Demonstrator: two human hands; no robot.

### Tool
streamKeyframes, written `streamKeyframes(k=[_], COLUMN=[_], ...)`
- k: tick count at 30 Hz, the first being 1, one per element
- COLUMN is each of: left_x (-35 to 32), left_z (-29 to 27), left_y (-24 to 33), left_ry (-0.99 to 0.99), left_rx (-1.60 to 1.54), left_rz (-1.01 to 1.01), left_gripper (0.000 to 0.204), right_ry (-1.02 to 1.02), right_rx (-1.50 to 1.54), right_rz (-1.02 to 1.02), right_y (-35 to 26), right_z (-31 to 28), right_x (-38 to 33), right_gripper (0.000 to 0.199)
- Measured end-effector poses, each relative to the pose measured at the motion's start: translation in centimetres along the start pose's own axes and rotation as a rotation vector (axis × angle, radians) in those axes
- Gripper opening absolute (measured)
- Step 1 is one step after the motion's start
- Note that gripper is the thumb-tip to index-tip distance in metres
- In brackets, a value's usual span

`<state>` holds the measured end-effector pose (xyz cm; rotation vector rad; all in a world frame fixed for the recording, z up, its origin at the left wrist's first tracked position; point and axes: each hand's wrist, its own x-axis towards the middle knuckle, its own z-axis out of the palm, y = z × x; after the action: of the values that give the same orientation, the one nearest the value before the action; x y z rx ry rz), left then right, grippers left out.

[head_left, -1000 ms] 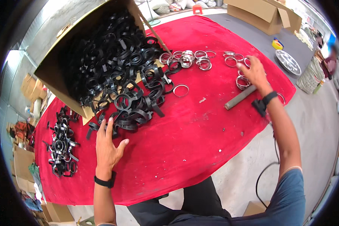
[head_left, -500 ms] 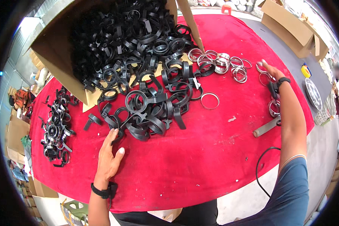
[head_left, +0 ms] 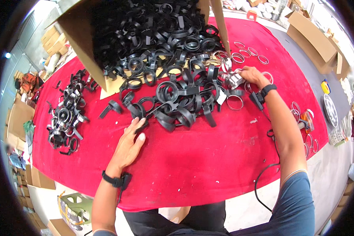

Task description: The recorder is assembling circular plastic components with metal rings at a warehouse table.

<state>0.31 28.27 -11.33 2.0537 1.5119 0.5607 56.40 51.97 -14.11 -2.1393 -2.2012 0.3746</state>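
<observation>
My left hand (head_left: 129, 144) lies at the near edge of a pile of black plastic ring clamps (head_left: 167, 92), each with a short arm. Its fingers are stretched out and the thumb stands apart; the fingertips touch one black clamp. My right hand (head_left: 255, 77) is at the pile's right side, fingers bent against a bunch of silver metal rings (head_left: 234, 80). The fingers look closed on some of these rings, though blur hides the exact grip. One loose ring (head_left: 235, 102) lies just nearer me, and several more rings (head_left: 252, 51) lie beyond the hand.
An open cardboard box (head_left: 82, 51) on its side spills black clamps onto the red cloth (head_left: 177, 165). Another heap, black clamps with silver rings (head_left: 63, 114), lies at left. An orange bottle (head_left: 308, 120) stands near loose rings at right. A black cable (head_left: 259, 188) hangs over the near edge.
My right hand has swept left from the table's right side to the clamp pile, and silver rings now bunch against it. The left hand stays at the pile. The whole view has shifted.
</observation>
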Motion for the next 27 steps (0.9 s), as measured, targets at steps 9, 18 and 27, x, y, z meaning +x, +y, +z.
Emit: streamKeyframes(k=[9,18,27], left_x=[0.4,1.6,2.8], left_z=[0.8,1.8,-3.2], left_y=[-2.7,-1.7,-0.5], left_ry=[-0.01,-0.021,0.139], left_rx=[-0.063,-0.086,-0.512], left_rz=[0.092,0.159,0.195], left_gripper=[0.061,0.064,0.062], right_ry=[0.307,0.814,0.724], right_rx=[0.208,-0.021,0.234], right_rz=[-0.206,-0.215,0.207], right_y=[-7.2,-3.8,-11.1], right_z=[3.3,0.2,-3.8], right_x=[-10.6,-16.2,-21.2], right_gripper=[0.027,0.022,0.03])
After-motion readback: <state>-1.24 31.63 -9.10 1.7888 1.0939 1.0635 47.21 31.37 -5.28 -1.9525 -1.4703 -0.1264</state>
